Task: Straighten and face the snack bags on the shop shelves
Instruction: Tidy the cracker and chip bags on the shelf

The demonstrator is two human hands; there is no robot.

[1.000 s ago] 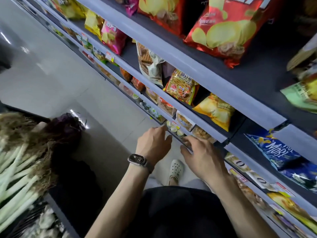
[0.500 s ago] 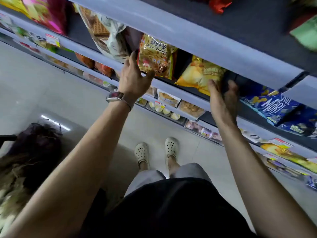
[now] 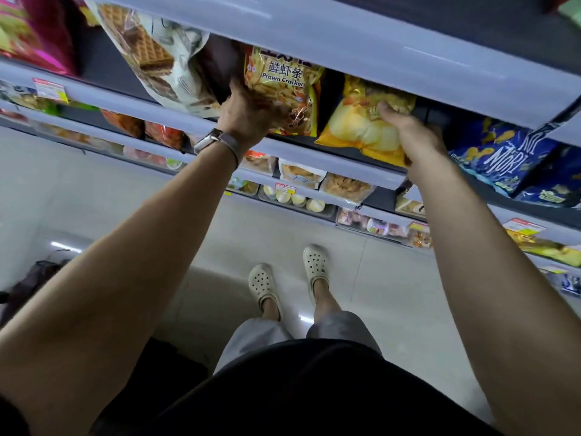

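Both arms reach up to the same shelf [image 3: 103,100]. The left hand [image 3: 251,116], with a watch [image 3: 209,141] on its wrist, grips the left edge of the prawn cracker bag [image 3: 286,80]. That bag stands upright with its label facing out, just beside a tilted wafer bag [image 3: 147,55]. The right hand [image 3: 415,136] pinches the yellow bag [image 3: 358,127] next to it by its right side. A blue bag [image 3: 503,155] leans further right, on the shelf below. Down below, two pale clogs [image 3: 261,284] stand on the tiled floor [image 3: 94,199].

White clogs [image 3: 263,286] on pale floor [image 3: 94,199] — dark bundle [image 3: 33,280] left.
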